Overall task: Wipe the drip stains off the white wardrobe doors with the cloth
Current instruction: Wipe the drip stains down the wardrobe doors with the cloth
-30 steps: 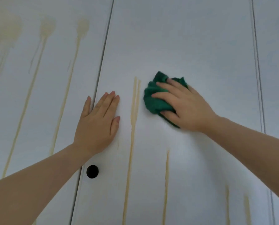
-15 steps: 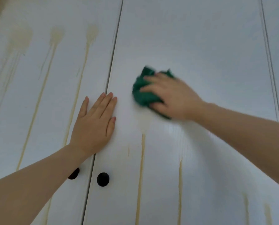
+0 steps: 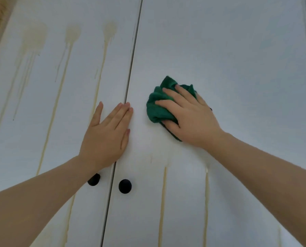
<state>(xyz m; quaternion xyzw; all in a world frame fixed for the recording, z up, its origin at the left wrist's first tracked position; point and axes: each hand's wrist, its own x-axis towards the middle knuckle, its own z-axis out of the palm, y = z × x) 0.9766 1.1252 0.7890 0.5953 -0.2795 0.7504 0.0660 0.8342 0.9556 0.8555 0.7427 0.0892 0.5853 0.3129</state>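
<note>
Well, the top of the long drip stain (image 3: 163,202) between the two hands has gone. A second ago it ran up to the level of the cloth (image 3: 157,107); now it starts lower, just above the level of the two dark knobs (image 3: 125,186), with pale, bare door above it. So the pass across it worked, and the next strokes probably need to go downward along what is left, and along the second streak (image 3: 206,202) beside it.

The green cloth sits bunched against the right door (image 3: 237,68), right of centre in the frame. The right hand (image 3: 189,118) presses it there, fingers (image 3: 166,102) spread over the top and the thumb tucked round its lower edge. The left hand (image 3: 107,132) lies flat over the gap between the doors, fingers straight and close together, holding nothing.

The left door (image 3: 9,132) is untouched: blotches and long runs fill the upper left of the frame.

Some of this I cannot settle. Glare covers the wiped patch, so a faint residue could remain. One knob is half behind the left wrist, part of the cloth is under the palm, and every streak runs off the bottom edge.
</note>
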